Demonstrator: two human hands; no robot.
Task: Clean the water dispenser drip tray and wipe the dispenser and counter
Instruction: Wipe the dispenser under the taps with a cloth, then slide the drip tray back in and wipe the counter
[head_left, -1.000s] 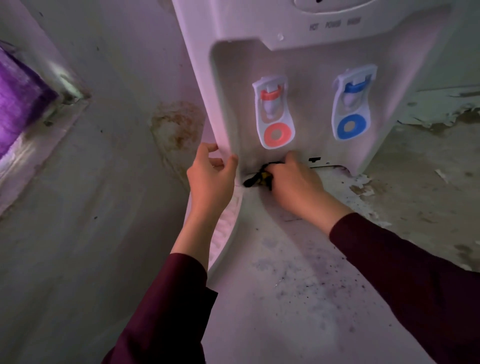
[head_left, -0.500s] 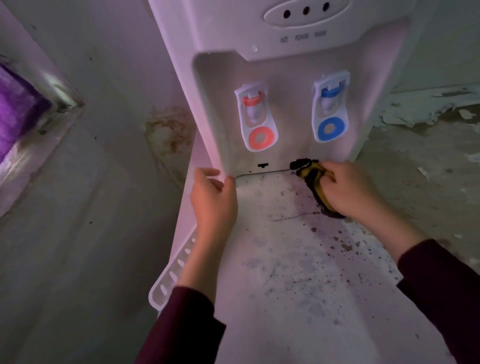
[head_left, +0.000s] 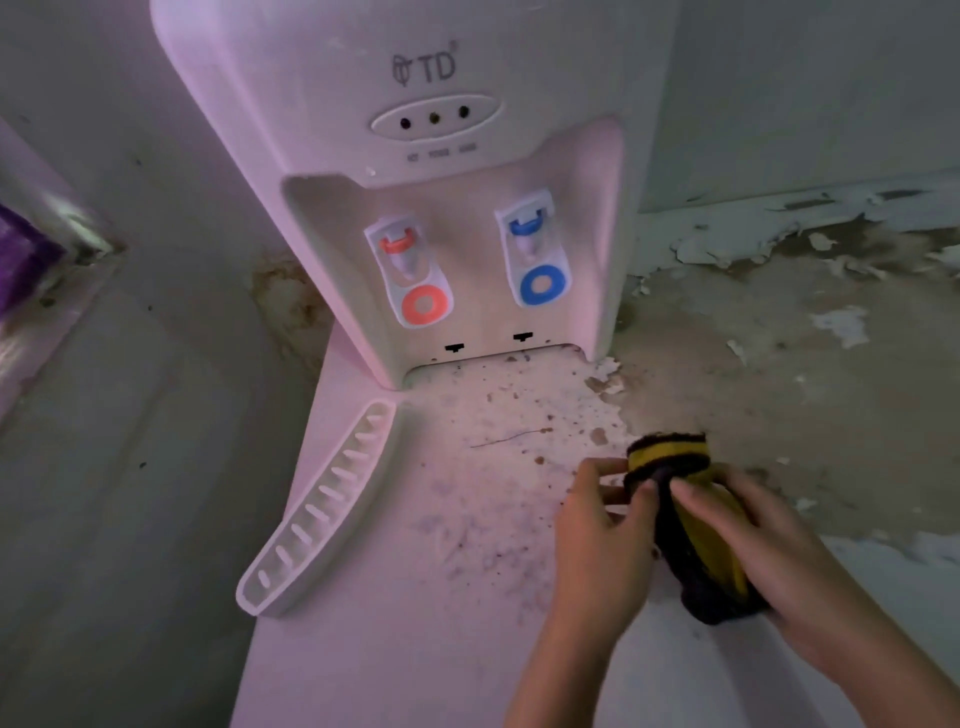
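Observation:
A white water dispenser (head_left: 415, 156) stands on a dirty counter (head_left: 467, 545), with a red tap (head_left: 410, 280) and a blue tap (head_left: 535, 260) on its front. Its slotted white drip tray (head_left: 322, 509) lies off the machine at the counter's left edge. A yellow and black cloth (head_left: 691, 525) is bunched up over the counter at the lower right. My right hand (head_left: 769, 561) grips the cloth from the right. My left hand (head_left: 602, 540) pinches the cloth's left edge with thumb and fingers. Brown specks lie on the counter in front of the dispenser.
Peeling paint and brown stains (head_left: 779, 322) cover the counter to the dispenser's right. A stained wall (head_left: 156, 415) drops away on the left, with a purple object (head_left: 21, 260) on a ledge at the far left.
My left hand has let go of the dispenser's lower left corner and come over to the cloth. My right hand has drawn the cloth back from the dispenser's base toward me.

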